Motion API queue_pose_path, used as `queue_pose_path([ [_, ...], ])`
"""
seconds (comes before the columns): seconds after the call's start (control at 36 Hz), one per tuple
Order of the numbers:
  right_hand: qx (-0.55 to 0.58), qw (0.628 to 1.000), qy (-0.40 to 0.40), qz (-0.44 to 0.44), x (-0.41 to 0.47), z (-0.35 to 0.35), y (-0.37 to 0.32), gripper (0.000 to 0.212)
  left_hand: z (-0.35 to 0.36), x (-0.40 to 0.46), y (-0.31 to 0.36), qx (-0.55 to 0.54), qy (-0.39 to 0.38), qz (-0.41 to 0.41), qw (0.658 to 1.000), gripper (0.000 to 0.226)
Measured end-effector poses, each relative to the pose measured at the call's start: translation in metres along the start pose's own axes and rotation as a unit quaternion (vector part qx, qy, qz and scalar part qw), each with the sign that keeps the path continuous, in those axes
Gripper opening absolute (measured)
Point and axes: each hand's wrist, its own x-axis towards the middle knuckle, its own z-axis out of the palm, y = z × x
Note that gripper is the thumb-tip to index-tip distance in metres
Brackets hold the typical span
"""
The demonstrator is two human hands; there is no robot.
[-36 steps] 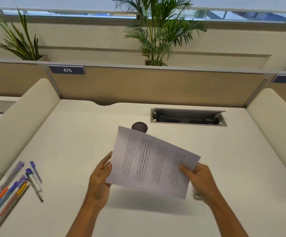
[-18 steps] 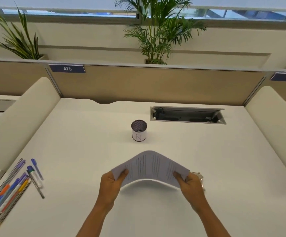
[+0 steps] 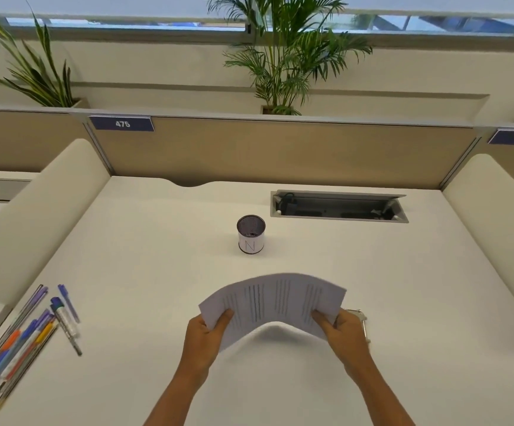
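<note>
The left hand (image 3: 206, 336) and right hand (image 3: 341, 333) each pinch one end of a white printed paper sheet (image 3: 277, 302), arched upward between them. Coloured pens (image 3: 28, 339) lie far to their left. A black mesh pen cup (image 3: 251, 235) stands beyond the hands.

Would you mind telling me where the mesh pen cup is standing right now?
In the head view, the mesh pen cup stands upright mid-desk, beyond the sheet of paper and left of the cable box.

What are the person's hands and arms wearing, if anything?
Nothing visible. The left hand and right hand are bare, with no gloves or rings that I can make out. The forearms show no sleeves, watch or bracelet.
</note>
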Motion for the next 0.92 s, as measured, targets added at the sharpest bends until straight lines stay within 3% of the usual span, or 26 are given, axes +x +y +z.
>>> queue_pose_path([
  [0.22, 0.122, 0.979, -0.127, 0.102, 0.026, -0.035, -0.023, 0.023, -0.014, 0.005, -0.002, 0.023, -0.006, -0.012, 1.0, 0.008],
  [0.39, 0.324, 0.923, -0.113, 0.172, 0.009, -0.021, -0.014, 0.043, -0.007, -0.002, -0.014, -0.036, 0.039, -0.044, 0.998, 0.008],
  [0.56, 0.449, 0.875, -0.075, 0.167, -0.021, 0.021, -0.025, 0.042, 0.009, -0.009, -0.021, -0.097, 0.063, -0.061, 0.991, 0.008],
  [0.64, 0.442, 0.88, -0.056, 0.163, -0.028, 0.034, -0.029, 0.036, 0.017, -0.012, -0.021, -0.109, 0.069, -0.056, 0.99, 0.009],
  [0.83, 0.314, 0.937, 0.04, 0.147, -0.046, 0.058, -0.032, 0.022, 0.039, -0.021, -0.024, -0.133, 0.079, -0.053, 0.987, 0.008],
  [0.92, 0.283, 0.943, 0.079, 0.157, -0.049, 0.066, -0.028, 0.019, 0.053, -0.027, -0.027, -0.132, 0.086, -0.061, 0.986, 0.021],
])
